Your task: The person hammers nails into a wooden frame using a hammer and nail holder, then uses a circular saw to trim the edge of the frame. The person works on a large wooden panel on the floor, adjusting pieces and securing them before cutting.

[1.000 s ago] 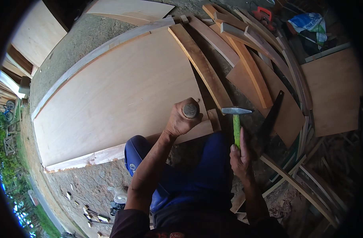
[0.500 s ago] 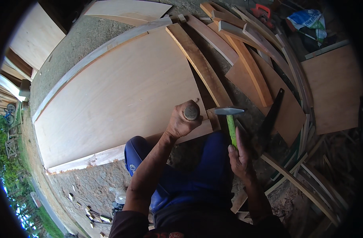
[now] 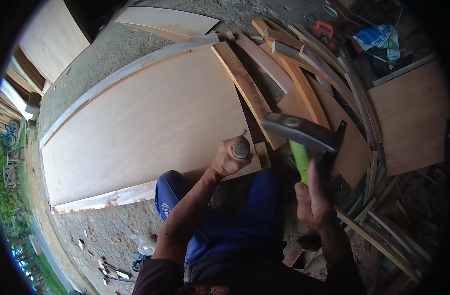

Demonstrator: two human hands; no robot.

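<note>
My left hand (image 3: 227, 161) is wrapped round what looks like a chisel (image 3: 241, 150), its round wooden handle end seen from above; the blade is hidden. It is held over the right edge of a pale plywood panel (image 3: 141, 128), near the corner by my knees. My right hand (image 3: 314, 202) grips a hammer (image 3: 299, 130) by its bright green handle. The steel head is raised close to view, to the right of the chisel and apart from it. A small pale bit (image 3: 242, 132) lies on the panel just beyond my left fist.
A brown timber (image 3: 244, 86) lies along the panel's right side. Farther right are stacked timbers (image 3: 303, 88), a dark handsaw (image 3: 339, 135) and a plywood board (image 3: 407, 118). A red tool (image 3: 324, 30) and a blue-white bag (image 3: 380, 39) sit at the far right. Small wood pieces (image 3: 107, 268) lie lower left.
The hammer has risen toward view and shifted right with my right hand. My left hand still holds the chisel, slightly lower and to the right in view.
</note>
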